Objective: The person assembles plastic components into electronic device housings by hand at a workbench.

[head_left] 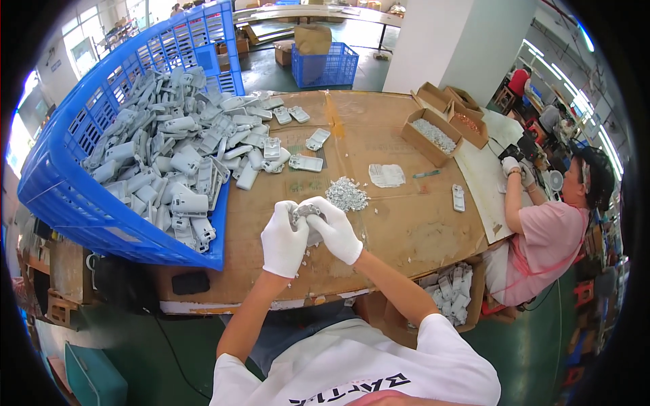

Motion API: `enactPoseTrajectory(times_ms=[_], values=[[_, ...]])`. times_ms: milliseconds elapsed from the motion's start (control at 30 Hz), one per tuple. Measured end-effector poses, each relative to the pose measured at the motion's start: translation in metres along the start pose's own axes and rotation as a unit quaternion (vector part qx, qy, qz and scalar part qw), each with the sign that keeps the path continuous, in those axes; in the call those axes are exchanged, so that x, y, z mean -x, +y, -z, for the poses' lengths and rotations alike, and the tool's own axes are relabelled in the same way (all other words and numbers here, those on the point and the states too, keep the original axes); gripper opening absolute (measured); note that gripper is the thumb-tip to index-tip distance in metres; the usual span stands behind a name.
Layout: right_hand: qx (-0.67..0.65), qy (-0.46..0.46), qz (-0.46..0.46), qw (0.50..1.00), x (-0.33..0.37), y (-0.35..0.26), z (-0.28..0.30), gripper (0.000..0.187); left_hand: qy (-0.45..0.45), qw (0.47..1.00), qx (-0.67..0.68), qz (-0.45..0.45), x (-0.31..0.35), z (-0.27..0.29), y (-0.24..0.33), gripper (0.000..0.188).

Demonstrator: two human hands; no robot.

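My left hand (283, 242) and my right hand (336, 233), both in white gloves, are closed on a grey plastic housing (310, 212) above the cardboard-covered table. Fingers and thumbs pinch its upper end, and much of it is hidden by the gloves. Just beyond the hands lies a small heap of white plastic bits (347, 195). To the left, a blue crate (128, 233) with its open side toward the table is full of similar grey housings (183, 161), some of which have spilled onto the cardboard.
Small cardboard boxes (433, 139) of parts stand at the far right. A single housing (458, 198), a clear plastic bag (386, 176) and a thin green tool (426, 174) lie on the table. A carton of housings (452, 294) sits beside me at right. A co-worker (548, 233) works there.
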State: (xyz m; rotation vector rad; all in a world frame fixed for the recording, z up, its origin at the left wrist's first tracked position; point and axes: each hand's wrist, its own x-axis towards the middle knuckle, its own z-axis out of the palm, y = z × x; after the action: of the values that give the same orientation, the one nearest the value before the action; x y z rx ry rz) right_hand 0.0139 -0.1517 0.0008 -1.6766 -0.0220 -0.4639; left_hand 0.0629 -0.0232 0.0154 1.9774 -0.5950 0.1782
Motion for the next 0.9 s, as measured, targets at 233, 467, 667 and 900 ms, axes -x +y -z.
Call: enactPoseTrajectory(times_ms=[233,467,667,900], values=[[-0.025,0.045,-0.063,0.997,0.005,0.004,-0.004,0.018,-0.019,0.999,-0.035,-0.002,-0.002,0.0,0.003,0.015],[-0.008,0.03,-0.058,0.998,0.006,0.015,0.001,0.021,-0.044,0.998,-0.034,-0.018,0.002,0.002,0.003,0.016],[0.144,0.068,0.009,0.987,0.025,0.006,0.009,0.03,-0.064,0.997,0.0,0.037,-0.008,-0.014,-0.006,0.016],[0.409,0.107,0.056,0.904,0.047,0.023,0.047,0.021,-0.215,0.971,0.094,0.037,-0.02,-0.06,-0.011,0.054]])
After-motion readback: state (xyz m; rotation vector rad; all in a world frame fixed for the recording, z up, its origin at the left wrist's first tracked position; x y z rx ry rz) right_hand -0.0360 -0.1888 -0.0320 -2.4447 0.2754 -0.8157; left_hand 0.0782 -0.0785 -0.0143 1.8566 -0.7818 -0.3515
